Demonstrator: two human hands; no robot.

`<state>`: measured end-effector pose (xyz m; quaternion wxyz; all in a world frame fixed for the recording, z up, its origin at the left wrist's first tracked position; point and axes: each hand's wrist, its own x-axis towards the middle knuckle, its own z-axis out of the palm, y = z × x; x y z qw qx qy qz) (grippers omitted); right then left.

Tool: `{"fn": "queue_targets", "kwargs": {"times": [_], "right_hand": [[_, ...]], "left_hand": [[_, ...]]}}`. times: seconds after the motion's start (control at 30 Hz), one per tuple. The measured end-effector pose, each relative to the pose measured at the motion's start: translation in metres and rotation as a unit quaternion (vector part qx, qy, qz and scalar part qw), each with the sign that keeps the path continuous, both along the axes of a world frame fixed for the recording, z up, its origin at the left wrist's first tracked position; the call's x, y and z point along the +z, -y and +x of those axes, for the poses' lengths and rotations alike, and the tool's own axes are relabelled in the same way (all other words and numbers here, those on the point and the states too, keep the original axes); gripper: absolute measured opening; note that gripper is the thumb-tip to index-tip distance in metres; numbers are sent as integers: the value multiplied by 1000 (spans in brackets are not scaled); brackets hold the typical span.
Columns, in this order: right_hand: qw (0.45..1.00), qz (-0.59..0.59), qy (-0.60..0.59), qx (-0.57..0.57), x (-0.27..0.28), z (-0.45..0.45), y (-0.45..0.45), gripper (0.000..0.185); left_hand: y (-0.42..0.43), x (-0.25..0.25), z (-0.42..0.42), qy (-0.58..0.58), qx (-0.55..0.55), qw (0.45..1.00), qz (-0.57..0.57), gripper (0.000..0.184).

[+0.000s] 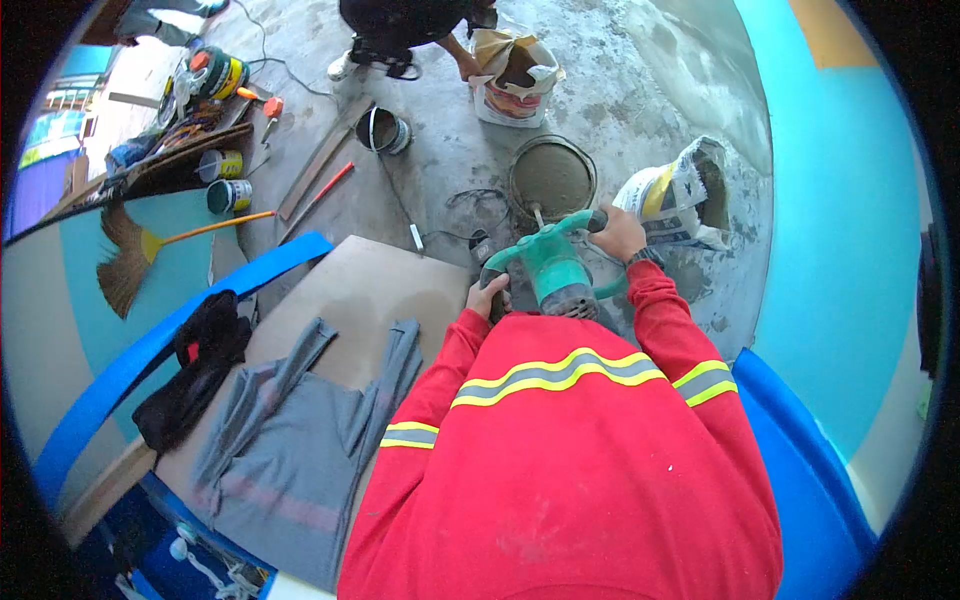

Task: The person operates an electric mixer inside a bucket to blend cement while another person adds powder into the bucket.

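Note:
Both my hands are on a green handheld power mixer (553,266) in front of my red-sleeved body. My left hand (488,298) is closed round its dark left grip. On the opposite side, my right hand (621,237), with a dark watch at the wrist, wraps round the other handle. The mixer's shaft (538,215) runs down into a round bucket (514,205) of wet grey-brown mortar (553,175). Whatever is at the shaft's lower end is hidden under the mortar.
An opened bag (655,195) lies right of the bucket; another person holds a second bag (512,100) behind it. A dark pail (392,132), cables, a broom (130,250) and paint cans (228,195) are to the left. A grey garment (300,425) lies on a board nearby.

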<state>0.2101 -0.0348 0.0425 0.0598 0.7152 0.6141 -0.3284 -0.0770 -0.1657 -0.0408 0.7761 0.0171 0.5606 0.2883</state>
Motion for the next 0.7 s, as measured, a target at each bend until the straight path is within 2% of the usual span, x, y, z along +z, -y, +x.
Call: {"fn": "queue_targets", "kwargs": {"times": [0.2, 0.37, 0.57, 0.7], "right_hand": [[992, 54, -11, -118, -14, 11, 41, 48], [977, 82, -82, -177, -33, 35, 66, 44], [965, 69, -103, -230, -50, 68, 83, 39], [961, 64, -123, -240, -54, 77, 89, 40]], "left_hand": [[-20, -14, -10, -44, -106, 992, 43, 41], [-37, -16, 2, -67, -193, 975, 85, 38], [-56, 14, 33, -110, -248, 958, 93, 35], [-60, 18, 48, -120, -239, 959, 93, 35]]}}
